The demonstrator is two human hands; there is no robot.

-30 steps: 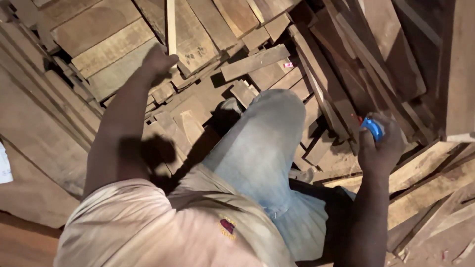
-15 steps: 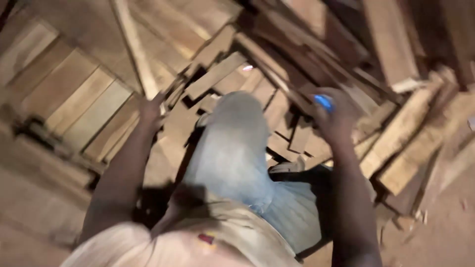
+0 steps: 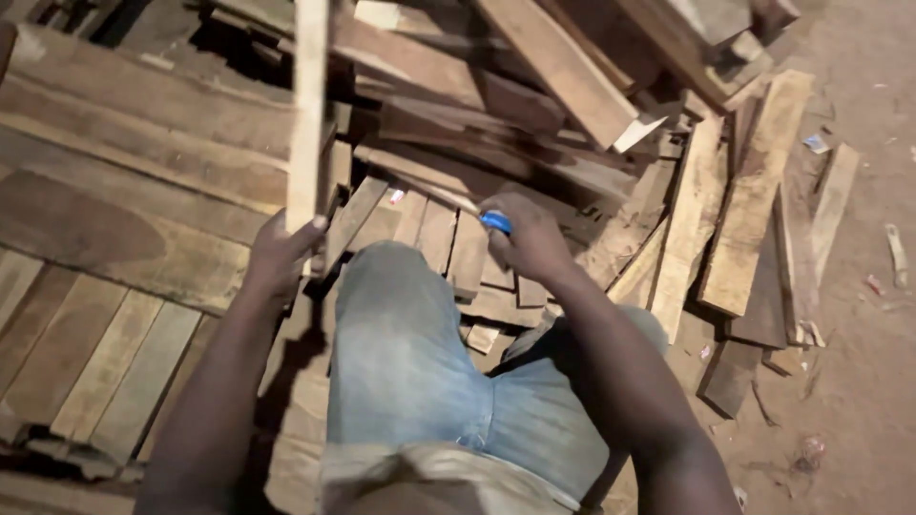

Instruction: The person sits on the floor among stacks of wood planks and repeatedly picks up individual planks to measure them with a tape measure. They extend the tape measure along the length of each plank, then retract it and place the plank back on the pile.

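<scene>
My left hand (image 3: 279, 256) grips the lower end of a long, thin, pale wooden strip (image 3: 307, 105) that rises up and away over the pile. My right hand (image 3: 528, 240) is closed around a small blue object (image 3: 495, 222), just above short planks lying side by side. My raised knee in faded blue jeans (image 3: 401, 334) sits between my two hands.
A heap of rough planks and offcuts (image 3: 534, 86) fills the top and centre. Wide flat boards (image 3: 124, 219) lie to the left. Loose planks (image 3: 754, 210) rest at the right beside a bare dirt floor (image 3: 859, 334) with small scraps.
The view has swung to the right. My left hand, earlier resting on the boards, now holds a thin strip upright. My right hand keeps the blue object and sits nearer my knee.
</scene>
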